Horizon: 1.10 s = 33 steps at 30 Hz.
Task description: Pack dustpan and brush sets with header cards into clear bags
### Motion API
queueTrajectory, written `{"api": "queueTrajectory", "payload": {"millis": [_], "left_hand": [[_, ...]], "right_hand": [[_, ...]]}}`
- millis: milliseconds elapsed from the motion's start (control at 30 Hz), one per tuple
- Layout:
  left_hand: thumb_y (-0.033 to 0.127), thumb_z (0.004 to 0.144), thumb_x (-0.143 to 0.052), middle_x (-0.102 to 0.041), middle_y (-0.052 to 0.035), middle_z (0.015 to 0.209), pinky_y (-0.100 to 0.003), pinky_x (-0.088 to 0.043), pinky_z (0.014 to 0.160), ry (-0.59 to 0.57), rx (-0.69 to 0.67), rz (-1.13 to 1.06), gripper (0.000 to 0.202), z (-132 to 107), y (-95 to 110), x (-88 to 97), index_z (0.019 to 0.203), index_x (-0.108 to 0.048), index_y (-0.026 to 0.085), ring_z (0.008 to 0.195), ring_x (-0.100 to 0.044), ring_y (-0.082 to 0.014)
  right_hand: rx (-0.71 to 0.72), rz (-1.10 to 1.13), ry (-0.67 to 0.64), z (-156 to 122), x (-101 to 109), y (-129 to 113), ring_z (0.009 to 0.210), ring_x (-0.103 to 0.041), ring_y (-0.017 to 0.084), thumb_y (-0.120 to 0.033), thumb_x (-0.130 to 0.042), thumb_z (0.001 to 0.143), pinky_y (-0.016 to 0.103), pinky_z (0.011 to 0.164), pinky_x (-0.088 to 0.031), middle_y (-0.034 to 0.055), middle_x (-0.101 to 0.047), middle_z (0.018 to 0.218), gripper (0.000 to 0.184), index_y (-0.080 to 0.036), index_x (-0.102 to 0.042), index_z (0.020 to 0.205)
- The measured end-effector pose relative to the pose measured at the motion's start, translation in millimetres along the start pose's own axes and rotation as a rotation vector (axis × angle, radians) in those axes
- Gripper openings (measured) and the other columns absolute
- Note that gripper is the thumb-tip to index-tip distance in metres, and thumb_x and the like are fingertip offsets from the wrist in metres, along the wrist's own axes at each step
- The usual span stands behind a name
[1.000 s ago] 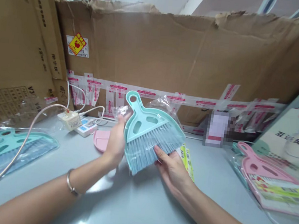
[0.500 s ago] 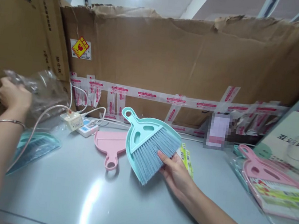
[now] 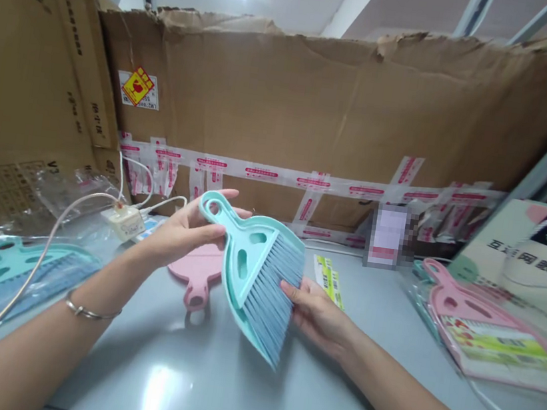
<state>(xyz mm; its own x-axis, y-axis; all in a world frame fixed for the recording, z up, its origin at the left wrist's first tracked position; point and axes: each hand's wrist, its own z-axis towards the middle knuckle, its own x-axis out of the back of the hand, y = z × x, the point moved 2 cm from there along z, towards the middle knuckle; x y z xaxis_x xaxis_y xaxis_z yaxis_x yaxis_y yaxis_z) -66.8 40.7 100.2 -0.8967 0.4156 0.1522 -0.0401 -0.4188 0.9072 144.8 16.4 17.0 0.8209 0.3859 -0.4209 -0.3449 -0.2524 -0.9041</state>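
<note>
A turquoise hand brush (image 3: 275, 286) with blue-grey bristles is nested in a matching dustpan (image 3: 235, 311), both tilted above the table. My right hand (image 3: 319, 315) grips the pair at the bristle side, its thumb over the bristles and its other fingers mostly hidden underneath. At the ringed handle end is my left hand (image 3: 187, 230), thumb in front and fingertips behind the handles. Behind the pair, a pink dustpan (image 3: 195, 265) lies on the table, partly covered by my left hand and the turquoise pan.
On the left, a bagged turquoise set (image 3: 16, 279) lies beneath a cable (image 3: 50, 236), near a clear plastic bag (image 3: 66, 194) and a charger plug (image 3: 123, 220). To the right are a bagged pink set (image 3: 485, 320) and a printed board (image 3: 523, 258). Cardboard (image 3: 277, 98) walls the back.
My left hand has let go of the clear plastic bag at the left and come over to the handle end. The brush and dustpan have turned and shifted slightly left.
</note>
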Motion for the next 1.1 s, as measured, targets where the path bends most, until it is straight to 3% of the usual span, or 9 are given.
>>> {"api": "queueTrajectory", "payload": {"millis": [100,200,300,433,533,700,800,933,1100], "left_hand": [[0.030,0.075,-0.068,-0.065,-0.0080,0.104,-0.023,-0.050,0.058,0.011,-0.131,-0.062,0.040,-6.8,1.8,0.4,0.109,-0.050,0.020,0.070,-0.061,-0.0124],[0.024,0.077,-0.066,-0.066,-0.0069,0.104,-0.023,-0.051,0.059,0.012,-0.219,0.014,0.030,-13.8,10.4,-6.7,0.103,-0.050,0.021,0.074,-0.062,-0.0138],[0.022,0.079,-0.063,-0.066,-0.0078,0.104,-0.025,-0.052,0.063,-0.039,-0.270,0.124,0.028,-19.9,19.8,-21.7,0.103,-0.049,0.020,0.081,-0.064,-0.0167],[0.020,0.077,-0.064,-0.065,-0.0090,0.103,-0.028,-0.052,0.074,-0.003,-0.386,0.343,0.032,-25.7,24.7,-33.5,0.105,-0.049,0.019,0.093,-0.063,-0.0191],[0.020,0.074,-0.068,-0.066,-0.0078,0.100,-0.028,-0.051,0.076,0.143,-0.490,0.488,0.036,-28.2,24.7,-33.5,0.106,-0.049,0.019,0.090,-0.063,-0.0178],[0.025,0.067,-0.074,-0.064,-0.0020,0.087,-0.025,-0.050,0.063,0.429,-0.731,0.748,0.041,-32.3,27.8,-30.7,0.101,-0.051,0.020,0.069,-0.061,-0.0129],[0.029,0.068,-0.074,-0.063,-0.0043,0.093,-0.032,-0.051,0.073,0.364,-0.812,0.748,0.041,-34.6,26.9,-30.7,0.100,-0.050,0.022,0.081,-0.062,-0.0177],[0.030,0.078,-0.062,-0.062,-0.0089,0.108,-0.047,-0.045,0.092,0.136,-0.664,0.624,0.036,-37.2,20.9,-35.5,0.108,-0.044,0.024,0.105,-0.058,-0.0253],[0.026,0.074,-0.066,-0.065,-0.0069,0.099,-0.049,-0.044,0.095,0.272,-0.622,0.652,0.039,-40.9,20.4,-35.5,0.108,-0.046,0.023,0.100,-0.061,-0.0257]], "right_hand": [[0.082,-0.208,0.095,-0.3,2.3,-7.5,0.087,-0.062,0.019,-0.038,-0.070,0.070,0.033,0.074,-0.051,0.0079,-0.063,0.100,0.043,-0.020,-0.051,0.104],[0.653,-0.619,0.529,-10.1,-2.7,-27.9,0.093,-0.058,0.020,-0.039,-0.066,0.072,0.037,0.076,-0.049,0.0068,-0.058,0.104,0.042,-0.024,-0.048,0.106],[0.995,-1.142,0.376,-18.6,-28.0,-41.1,0.100,-0.053,0.022,-0.030,-0.063,0.075,0.040,0.085,-0.043,0.0062,-0.058,0.103,0.027,-0.025,-0.053,0.100],[0.890,-1.385,0.069,-15.6,-49.5,-49.9,0.084,-0.054,0.020,-0.018,-0.056,0.079,0.036,0.074,-0.044,0.0041,-0.061,0.090,0.010,-0.022,-0.052,0.088],[0.942,-1.383,0.102,-12.3,-53.2,-58.7,0.084,-0.054,0.019,-0.015,-0.053,0.080,0.035,0.074,-0.045,0.0048,-0.060,0.088,0.009,-0.021,-0.050,0.086],[1.309,-1.408,0.274,-16.3,-56.1,-67.6,0.092,-0.051,0.021,-0.013,-0.051,0.081,0.037,0.081,-0.043,0.0084,-0.058,0.098,0.015,-0.020,-0.051,0.095],[1.242,-1.301,0.152,-13.4,-59.4,-65.0,0.088,-0.052,0.019,-0.013,-0.051,0.080,0.034,0.074,-0.046,0.0072,-0.058,0.094,0.015,-0.021,-0.050,0.093],[1.008,-1.191,-0.112,-3.9,-65.7,-55.9,0.075,-0.052,0.016,-0.013,-0.050,0.080,0.030,0.065,-0.046,0.0039,-0.057,0.082,0.010,-0.022,-0.050,0.085],[1.083,-1.125,0.008,-0.4,-63.6,-53.8,0.078,-0.053,0.016,-0.012,-0.049,0.080,0.031,0.066,-0.047,0.0039,-0.056,0.084,0.013,-0.022,-0.052,0.088]]}}
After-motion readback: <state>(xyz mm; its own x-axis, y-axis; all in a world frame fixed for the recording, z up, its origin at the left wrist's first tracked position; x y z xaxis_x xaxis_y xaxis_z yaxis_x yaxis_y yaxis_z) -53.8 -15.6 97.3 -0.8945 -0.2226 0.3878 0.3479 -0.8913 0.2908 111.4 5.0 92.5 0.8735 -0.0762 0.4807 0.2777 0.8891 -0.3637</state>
